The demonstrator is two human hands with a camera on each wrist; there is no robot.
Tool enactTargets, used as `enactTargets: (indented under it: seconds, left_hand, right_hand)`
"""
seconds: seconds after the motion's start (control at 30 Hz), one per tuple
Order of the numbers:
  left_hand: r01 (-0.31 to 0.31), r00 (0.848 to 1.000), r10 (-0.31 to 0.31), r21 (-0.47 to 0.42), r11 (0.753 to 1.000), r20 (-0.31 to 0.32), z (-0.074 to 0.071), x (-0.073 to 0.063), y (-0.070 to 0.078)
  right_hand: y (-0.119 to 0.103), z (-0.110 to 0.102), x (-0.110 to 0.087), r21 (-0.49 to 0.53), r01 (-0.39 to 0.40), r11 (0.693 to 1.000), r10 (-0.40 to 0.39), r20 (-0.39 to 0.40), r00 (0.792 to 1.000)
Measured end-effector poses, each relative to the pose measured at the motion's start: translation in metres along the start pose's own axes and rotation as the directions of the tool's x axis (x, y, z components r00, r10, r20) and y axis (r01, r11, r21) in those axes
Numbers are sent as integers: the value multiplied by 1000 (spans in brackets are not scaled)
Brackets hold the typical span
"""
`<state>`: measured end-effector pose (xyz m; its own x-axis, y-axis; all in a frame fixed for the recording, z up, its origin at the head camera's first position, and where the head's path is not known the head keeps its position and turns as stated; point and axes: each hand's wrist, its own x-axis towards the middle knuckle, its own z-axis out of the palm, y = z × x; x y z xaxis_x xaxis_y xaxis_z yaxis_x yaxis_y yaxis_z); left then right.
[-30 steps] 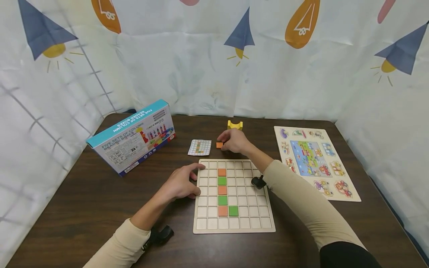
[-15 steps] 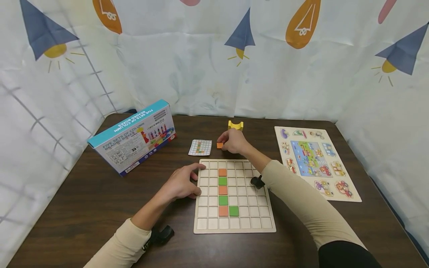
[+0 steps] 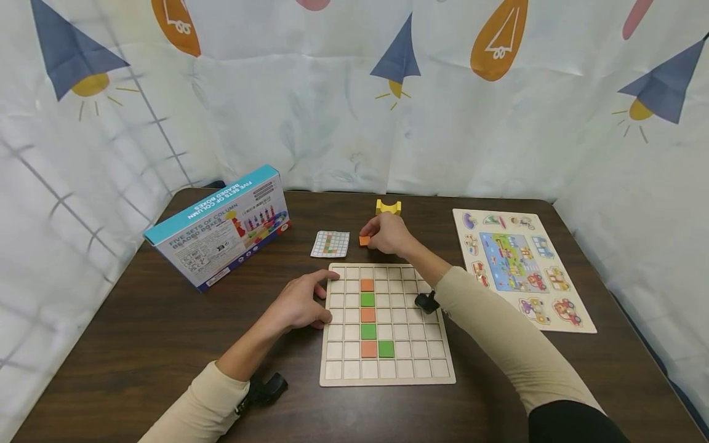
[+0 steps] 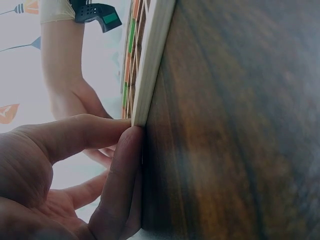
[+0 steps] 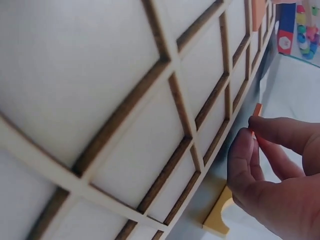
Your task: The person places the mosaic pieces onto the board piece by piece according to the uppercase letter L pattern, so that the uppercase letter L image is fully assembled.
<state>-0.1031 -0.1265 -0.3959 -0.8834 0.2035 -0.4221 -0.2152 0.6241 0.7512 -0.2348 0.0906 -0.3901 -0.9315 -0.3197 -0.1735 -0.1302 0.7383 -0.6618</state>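
Observation:
My left hand [image 3: 299, 299] rests along the left edge of a white gridded wooden board [image 3: 411, 369], its fingertips touching the side rim, as the left wrist view also shows [image 4: 100, 135]. Orange and green square tiles fill part of one column, with a green tile [image 3: 386, 349] beside the lowest orange one. Beyond the board's far edge, my right hand [image 3: 388, 234] pinches a small orange tile [image 3: 364, 240] between thumb and fingers. In the right wrist view the tile [image 5: 257, 110] stands edge-on at the fingertips.
A small pattern card [image 3: 330, 244] lies left of the right hand. Behind that hand sits a yellow curved block [image 3: 389, 207]. A toy box [image 3: 221, 231] stands at the left, and a picture puzzle board [image 3: 554, 246] lies at the right.
The orange tile has shifted very slightly right and tilted in my right fingers. My left hand and the board have stayed put.

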Motion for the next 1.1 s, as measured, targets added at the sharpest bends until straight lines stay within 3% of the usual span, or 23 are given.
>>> enactTargets:
  seconds: [0.33,0.57,1.1]
  left_hand:
    - [0,1000,0,4,1000,-7,-1,0,0]
    - [-5,1000,5,-6,1000,-12,-1,-1,-1]
    - [-8,1000,8,7,1000,-18,1,0,-1]
  right_hand:
    - [-4,-10,-14,70,-26,997,26,4,1000]
    - [0,-11,-24,97,-5,995,4,9,1000]
    - [15,-12,-64,175,11,984,-22,62,998]
